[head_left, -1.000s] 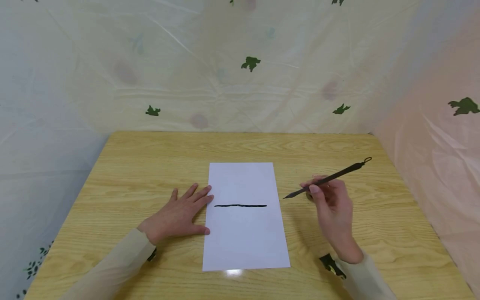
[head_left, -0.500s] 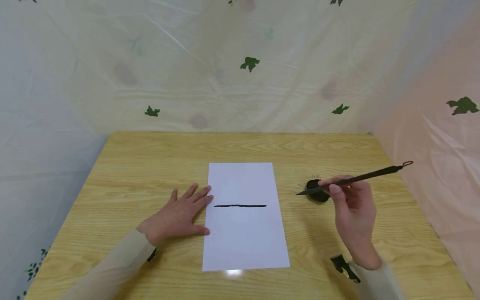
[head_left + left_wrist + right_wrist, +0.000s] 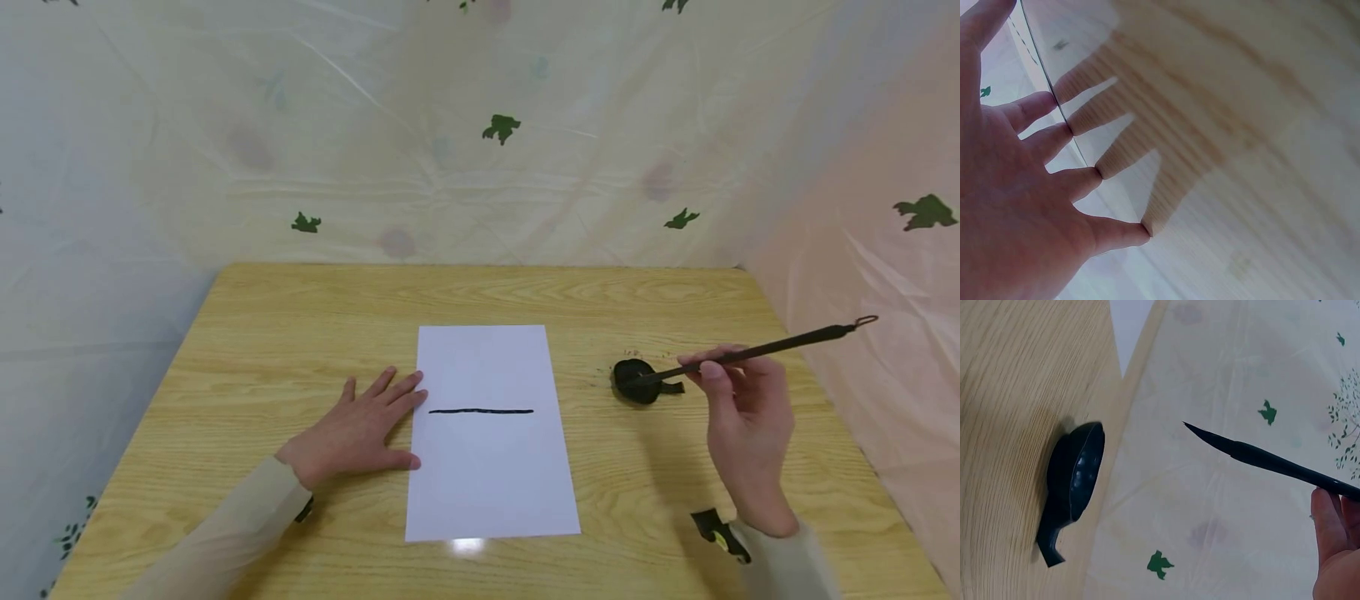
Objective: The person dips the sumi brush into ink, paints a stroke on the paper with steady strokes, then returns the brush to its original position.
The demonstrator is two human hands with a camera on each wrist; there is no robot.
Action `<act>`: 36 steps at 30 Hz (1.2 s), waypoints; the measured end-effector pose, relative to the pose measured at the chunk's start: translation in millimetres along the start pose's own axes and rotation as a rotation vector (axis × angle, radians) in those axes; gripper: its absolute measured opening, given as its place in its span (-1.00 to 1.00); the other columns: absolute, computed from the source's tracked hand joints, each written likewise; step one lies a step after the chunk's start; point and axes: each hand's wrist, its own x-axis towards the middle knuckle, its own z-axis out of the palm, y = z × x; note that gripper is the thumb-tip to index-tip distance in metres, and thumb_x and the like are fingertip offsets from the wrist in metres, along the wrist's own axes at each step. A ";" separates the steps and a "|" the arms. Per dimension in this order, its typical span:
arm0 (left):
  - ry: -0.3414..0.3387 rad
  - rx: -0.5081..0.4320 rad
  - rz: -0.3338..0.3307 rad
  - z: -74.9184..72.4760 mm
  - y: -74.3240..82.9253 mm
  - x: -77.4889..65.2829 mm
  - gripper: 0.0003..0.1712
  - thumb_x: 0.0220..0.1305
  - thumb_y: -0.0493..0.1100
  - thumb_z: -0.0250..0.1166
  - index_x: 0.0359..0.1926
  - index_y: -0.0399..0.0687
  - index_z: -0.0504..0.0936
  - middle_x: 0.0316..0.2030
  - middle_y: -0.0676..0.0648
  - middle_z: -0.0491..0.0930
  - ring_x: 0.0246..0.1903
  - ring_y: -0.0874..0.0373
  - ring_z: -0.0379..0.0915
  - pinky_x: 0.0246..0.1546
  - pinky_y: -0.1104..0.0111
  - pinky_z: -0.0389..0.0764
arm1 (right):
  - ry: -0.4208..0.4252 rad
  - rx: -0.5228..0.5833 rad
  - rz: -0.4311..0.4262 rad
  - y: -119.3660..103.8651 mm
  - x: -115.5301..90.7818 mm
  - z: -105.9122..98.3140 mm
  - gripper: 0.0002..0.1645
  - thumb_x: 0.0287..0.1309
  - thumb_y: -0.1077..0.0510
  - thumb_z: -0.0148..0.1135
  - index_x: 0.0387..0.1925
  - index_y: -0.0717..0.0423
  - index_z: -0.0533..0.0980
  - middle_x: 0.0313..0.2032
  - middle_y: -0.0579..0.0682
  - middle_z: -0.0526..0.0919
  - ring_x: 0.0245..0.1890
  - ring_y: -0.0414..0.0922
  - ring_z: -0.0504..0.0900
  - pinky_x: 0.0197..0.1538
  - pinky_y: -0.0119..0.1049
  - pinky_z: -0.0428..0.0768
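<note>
My right hand pinches a dark writing brush by its handle, a small loop at the far end. In the head view the brush tip overlaps a small black ink dish with a short handle. From the right wrist, the pointed bristles hang in the air, apart from the dish. Spread flat, my left hand rests on the table with its fingertips and thumb on the left edge of a white sheet of paper. One black horizontal stroke crosses the sheet.
Everything lies on a wood-grain table. A pale curtain with green bird-like prints hangs along its far edge, and a pinkish one is at the right. Small dark specks dot the tabletop around the ink dish.
My right hand has moved to the right with the brush, uncovering the ink dish. The brush tip has shifted from beside the paper to over the dish. The left hand has stayed still.
</note>
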 end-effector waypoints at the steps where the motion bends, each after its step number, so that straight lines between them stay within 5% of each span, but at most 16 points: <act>1: 0.000 0.001 0.000 -0.2 0.1 0.1 0.09 0.22 0.43 0.36 0.61 0.04 0.23 0.64 -0.02 -0.02 0.61 -0.23 -0.25 0.32 -0.52 -0.09 | 0.007 -0.006 0.003 0.5 0.7 -2.6 -0.70 0.30 0.66 0.03 0.05 0.72 0.34 -0.14 0.29 0.66 -0.13 0.03 0.77 0.04 -0.28 0.69; 17: 0.007 -0.008 0.011 0.5 -0.9 0.8 0.09 0.22 0.43 0.36 0.61 0.04 0.23 0.64 -0.01 -0.03 0.61 -0.23 -0.26 0.31 -0.54 -0.08 | 0.057 -0.137 0.040 4.7 4.6 -25.9 -0.66 0.33 0.62 0.05 0.11 0.70 0.34 -0.11 0.23 0.63 -0.11 -0.02 0.77 0.07 -0.30 0.66; 25: 0.001 -0.002 0.000 0.2 -0.1 0.8 0.10 0.21 0.43 0.37 0.60 0.04 0.24 0.64 -0.02 -0.02 0.61 -0.23 -0.26 0.31 -0.53 -0.09 | 0.025 -0.182 -0.010 9.6 7.2 -33.2 -0.66 0.31 0.66 0.03 0.10 0.72 0.34 -0.09 0.25 0.63 -0.07 -0.02 0.76 0.11 -0.31 0.64; 36: 0.009 0.003 0.004 -0.3 -0.7 0.6 0.10 0.22 0.46 0.35 0.59 0.02 0.26 0.63 -0.04 0.01 0.60 -0.26 -0.21 0.30 -0.54 -0.07 | -0.075 -0.518 -0.031 6.0 7.7 -42.8 -0.71 0.32 0.62 0.10 0.06 0.66 0.44 -0.06 0.15 0.75 -0.05 -0.24 0.75 0.06 -0.48 0.61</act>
